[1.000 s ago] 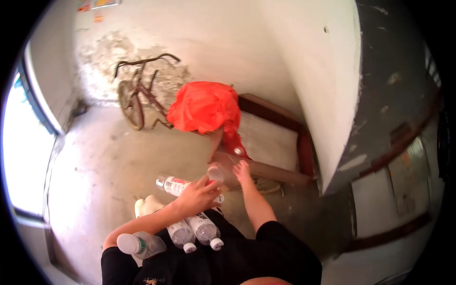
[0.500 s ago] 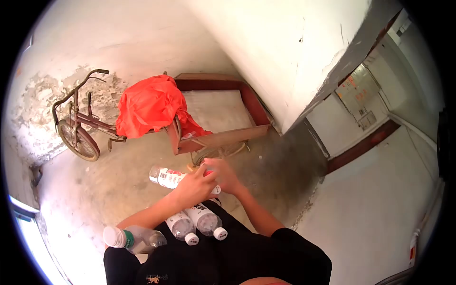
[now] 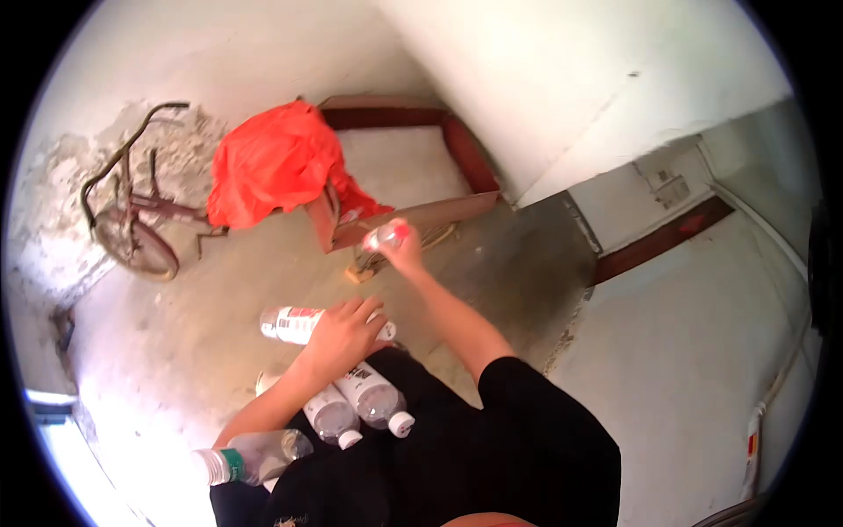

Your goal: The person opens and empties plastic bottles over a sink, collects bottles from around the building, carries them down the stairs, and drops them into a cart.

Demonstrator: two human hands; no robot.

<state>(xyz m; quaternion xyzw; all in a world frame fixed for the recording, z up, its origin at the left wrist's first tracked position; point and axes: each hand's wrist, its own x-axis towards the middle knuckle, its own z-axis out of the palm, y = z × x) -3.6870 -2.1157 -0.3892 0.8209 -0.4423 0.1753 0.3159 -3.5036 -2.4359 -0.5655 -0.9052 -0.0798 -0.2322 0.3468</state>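
My left hand (image 3: 344,332) is closed over a plastic bottle (image 3: 294,325) with a white and red label, lying sideways; its white cap shows past my fingers. My right hand (image 3: 405,252) is stretched forward, gripping a small clear bottle (image 3: 384,235) with something red at the fingers. Against my black shirt, below the left hand, rest two clear bottles with white caps, one bottle (image 3: 332,416) beside another bottle (image 3: 380,401). A larger clear bottle (image 3: 263,454) with a green band lies by my left upper arm.
A cargo tricycle (image 3: 399,227) stands by the wall, with a red cloth (image 3: 277,162) draped over its seat area. Its flat cargo bed (image 3: 406,162) has raised sides. A wall corner (image 3: 518,198) juts out at the right. Concrete floor (image 3: 237,272) lies in front.
My right hand has moved away from the left, forward toward the tricycle, carrying the small clear bottle. My left hand stays on the labelled bottle. The view has tilted slightly.
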